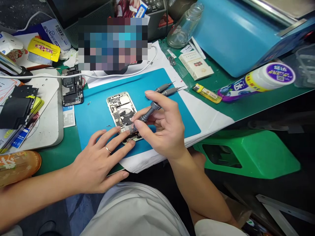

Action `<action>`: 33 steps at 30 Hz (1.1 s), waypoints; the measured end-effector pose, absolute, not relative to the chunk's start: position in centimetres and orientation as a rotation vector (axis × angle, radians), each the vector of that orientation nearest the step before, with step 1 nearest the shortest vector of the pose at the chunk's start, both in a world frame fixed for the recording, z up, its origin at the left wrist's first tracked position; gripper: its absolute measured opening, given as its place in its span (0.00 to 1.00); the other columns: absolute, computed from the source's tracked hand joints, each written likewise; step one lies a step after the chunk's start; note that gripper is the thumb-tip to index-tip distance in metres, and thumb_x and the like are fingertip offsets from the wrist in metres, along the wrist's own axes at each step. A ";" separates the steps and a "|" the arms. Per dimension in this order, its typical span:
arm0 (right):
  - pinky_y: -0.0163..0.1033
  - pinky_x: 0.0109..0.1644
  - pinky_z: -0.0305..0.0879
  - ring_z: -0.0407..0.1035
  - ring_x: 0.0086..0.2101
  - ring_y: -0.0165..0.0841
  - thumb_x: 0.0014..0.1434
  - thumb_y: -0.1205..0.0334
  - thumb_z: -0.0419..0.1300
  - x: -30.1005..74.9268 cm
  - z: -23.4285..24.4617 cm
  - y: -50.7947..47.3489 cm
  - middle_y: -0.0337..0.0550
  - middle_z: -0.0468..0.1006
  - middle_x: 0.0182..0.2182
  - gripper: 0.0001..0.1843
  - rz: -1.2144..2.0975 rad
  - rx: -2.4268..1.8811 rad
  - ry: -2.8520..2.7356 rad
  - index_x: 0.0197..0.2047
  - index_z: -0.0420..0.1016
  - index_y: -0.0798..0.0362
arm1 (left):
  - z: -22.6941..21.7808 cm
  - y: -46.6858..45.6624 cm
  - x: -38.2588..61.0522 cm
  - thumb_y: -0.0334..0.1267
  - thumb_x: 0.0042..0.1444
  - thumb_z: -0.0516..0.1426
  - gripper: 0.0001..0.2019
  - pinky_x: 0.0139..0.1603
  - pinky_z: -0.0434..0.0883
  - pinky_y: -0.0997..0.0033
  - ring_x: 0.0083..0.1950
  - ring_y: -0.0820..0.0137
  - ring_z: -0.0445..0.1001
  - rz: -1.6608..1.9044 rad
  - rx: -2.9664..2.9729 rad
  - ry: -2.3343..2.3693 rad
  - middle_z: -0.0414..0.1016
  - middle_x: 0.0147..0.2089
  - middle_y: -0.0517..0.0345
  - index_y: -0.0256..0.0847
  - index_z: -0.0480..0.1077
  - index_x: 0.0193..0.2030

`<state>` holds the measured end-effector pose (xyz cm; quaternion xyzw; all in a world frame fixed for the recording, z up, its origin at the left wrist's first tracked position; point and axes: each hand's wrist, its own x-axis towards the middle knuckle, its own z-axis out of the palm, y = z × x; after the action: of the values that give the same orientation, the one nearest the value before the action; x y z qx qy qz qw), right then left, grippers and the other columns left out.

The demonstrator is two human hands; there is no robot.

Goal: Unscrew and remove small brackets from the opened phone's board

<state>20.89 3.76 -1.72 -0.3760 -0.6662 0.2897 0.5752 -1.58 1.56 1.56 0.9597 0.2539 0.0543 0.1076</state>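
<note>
An opened phone (pixel 121 109) with its insides showing lies on a blue mat (pixel 98 105). My right hand (pixel 162 129) grips a grey screwdriver (pixel 149 111), with its tip down at the phone's lower end. My left hand (pixel 98 160) lies flat with fingers spread, a ring on one finger. Its fingertips press the mat and the phone's bottom edge. Two more grey screwdrivers (pixel 167 88) rest on the mat just behind my right hand. Tiny screws (pixel 108 126) lie left of the phone.
Another opened phone (pixel 72 88) lies at the left by a white cable (pixel 73 76). A glass jar (pixel 184 28), a white box (pixel 195 65), a yellow lighter (pixel 206 93) and a lying bottle (pixel 258 80) sit at the right. A green stool (pixel 248 154) stands below the table edge.
</note>
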 end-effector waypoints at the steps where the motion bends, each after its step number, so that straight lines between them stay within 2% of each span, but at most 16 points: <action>1: 0.38 0.36 0.82 0.78 0.38 0.32 0.64 0.73 0.59 20.9 -1.7 3.8 0.42 0.78 0.50 0.33 0.688 -0.881 -1.568 0.68 0.60 0.42 | 1.6 1.6 -1.6 0.52 0.68 0.53 0.33 0.70 0.49 0.44 0.76 0.47 0.52 0.153 2.824 0.744 0.55 0.77 0.44 0.38 0.55 0.74; 5: 0.37 0.36 0.82 0.78 0.39 0.33 0.64 0.74 0.58 21.0 -1.9 3.8 0.41 0.79 0.47 0.33 0.686 -0.814 -1.602 0.69 0.59 0.43 | 1.5 1.6 -1.7 0.55 0.67 0.54 0.36 0.73 0.45 0.44 0.77 0.46 0.50 0.137 2.827 0.727 0.53 0.78 0.45 0.39 0.52 0.76; 10: 0.37 0.35 0.82 0.79 0.39 0.32 0.63 0.74 0.58 21.0 -2.0 3.9 0.43 0.77 0.54 0.34 0.651 -0.756 -1.616 0.69 0.59 0.42 | 1.3 1.7 -1.7 0.58 0.67 0.53 0.39 0.75 0.40 0.44 0.78 0.46 0.46 0.118 2.831 0.728 0.49 0.79 0.45 0.40 0.49 0.77; 16: 0.39 0.32 0.82 0.80 0.38 0.35 0.64 0.71 0.59 21.0 -1.7 3.9 0.44 0.80 0.50 0.33 0.652 -0.711 -1.618 0.68 0.59 0.38 | 1.3 1.8 -1.6 0.60 0.66 0.53 0.41 0.76 0.37 0.44 0.79 0.46 0.44 0.108 2.820 0.734 0.50 0.79 0.48 0.38 0.48 0.77; 22: 0.40 0.29 0.80 0.79 0.35 0.36 0.63 0.71 0.60 20.9 -1.6 4.0 0.41 0.81 0.44 0.34 0.583 -0.673 -1.595 0.69 0.59 0.37 | 1.2 1.7 -1.7 0.60 0.67 0.52 0.42 0.77 0.33 0.46 0.80 0.47 0.40 0.127 2.832 0.728 0.49 0.80 0.51 0.34 0.47 0.78; 27: 0.40 0.31 0.82 0.79 0.34 0.33 0.63 0.68 0.61 20.8 -1.7 3.9 0.42 0.77 0.53 0.33 0.505 -0.732 -1.531 0.68 0.61 0.36 | 1.2 1.8 -1.6 0.60 0.66 0.53 0.43 0.78 0.35 0.44 0.80 0.47 0.40 0.134 2.822 0.723 0.51 0.79 0.50 0.34 0.46 0.78; 33: 0.40 0.32 0.82 0.78 0.32 0.31 0.64 0.67 0.60 20.5 -1.6 3.9 0.41 0.73 0.54 0.30 0.383 -0.788 -1.449 0.66 0.63 0.37 | 1.2 2.0 -1.2 0.63 0.65 0.53 0.45 0.77 0.37 0.38 0.80 0.44 0.39 0.103 2.794 0.752 0.51 0.79 0.47 0.34 0.46 0.78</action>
<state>20.55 3.94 -1.61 -0.3487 -0.6411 0.1695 0.6623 -1.24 2.01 1.22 0.9577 0.2579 0.0354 0.1230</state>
